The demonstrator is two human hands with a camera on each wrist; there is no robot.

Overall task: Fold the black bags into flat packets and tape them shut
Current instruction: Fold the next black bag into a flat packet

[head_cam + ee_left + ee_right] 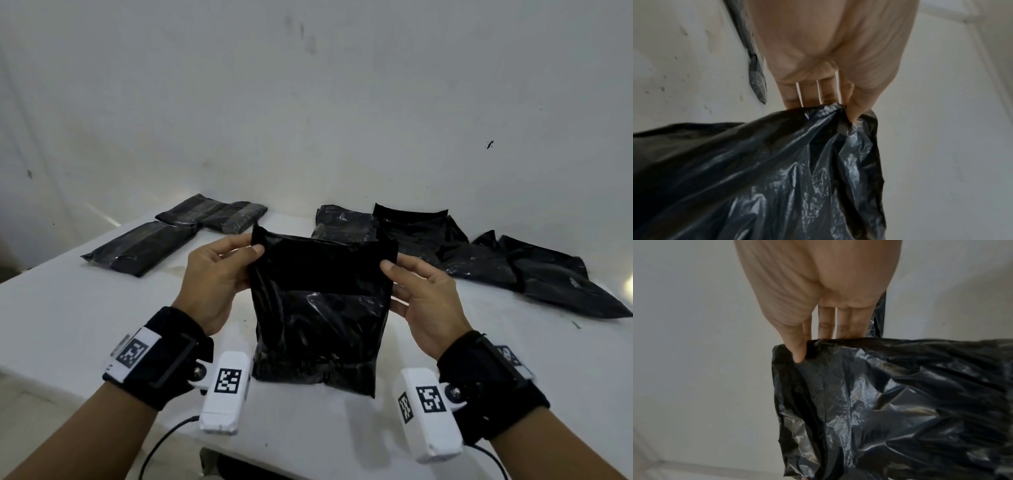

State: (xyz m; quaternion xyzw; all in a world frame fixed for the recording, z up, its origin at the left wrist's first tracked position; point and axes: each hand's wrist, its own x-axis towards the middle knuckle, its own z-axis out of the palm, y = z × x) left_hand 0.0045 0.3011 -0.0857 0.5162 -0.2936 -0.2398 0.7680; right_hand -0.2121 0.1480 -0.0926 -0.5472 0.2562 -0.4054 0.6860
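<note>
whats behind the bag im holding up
Behind the held bag, a black packet and loose black bags lie on the table. The bag hides their near edges and the table right behind it.

Left hand (214, 274) and right hand (426, 301) raised, fingers (856, 107) pinching the bag (318, 308).

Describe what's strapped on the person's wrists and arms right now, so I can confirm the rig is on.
Both forearms are bare, no sleeves. Each wrist wears a wide black band with a white tag printed with a black square code. A white boxy camera with similar codes is bolted under each band, and thin black cables trail from them.
</note>
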